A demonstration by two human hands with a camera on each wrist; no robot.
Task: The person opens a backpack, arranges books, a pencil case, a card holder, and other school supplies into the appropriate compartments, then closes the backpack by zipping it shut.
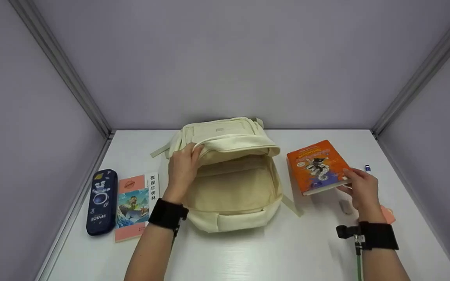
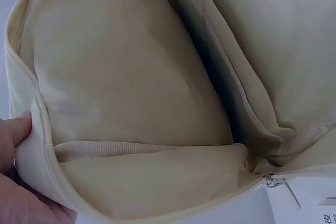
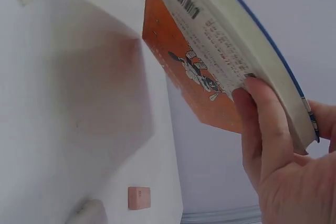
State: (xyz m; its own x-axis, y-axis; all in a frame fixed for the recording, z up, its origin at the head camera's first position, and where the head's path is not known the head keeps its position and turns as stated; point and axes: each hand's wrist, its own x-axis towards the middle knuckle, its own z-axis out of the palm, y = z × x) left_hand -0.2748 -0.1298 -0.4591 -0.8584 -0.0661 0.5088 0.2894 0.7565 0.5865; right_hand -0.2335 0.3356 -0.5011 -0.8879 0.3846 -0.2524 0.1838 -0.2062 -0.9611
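A cream backpack (image 1: 233, 222) lies on the table with its main compartment unzipped. My left hand (image 1: 182, 168) pinches the edge of its raised flap (image 1: 240, 142). The left wrist view looks into the beige interior (image 2: 121, 66), where a divider pocket (image 2: 231, 66) shows; there the left thumb and part of the hand (image 2: 21, 182) press the zipped rim. To the right of the bag, my right hand (image 1: 363, 189) holds an orange book (image 1: 318, 168) by a corner. In the right wrist view, the book's back cover with a barcode (image 3: 187, 2) faces the camera, and the book is tilted above the table.
Left of the bag lie a navy pencil case (image 1: 102, 203) and a pink-covered book (image 1: 133, 210), side by side. Around my right hand are a small greyish object (image 1: 346, 207), a pink block (image 1: 388, 214) and a blue-capped pen (image 1: 367, 168). Pale walls enclose the white table (image 1: 240, 257).
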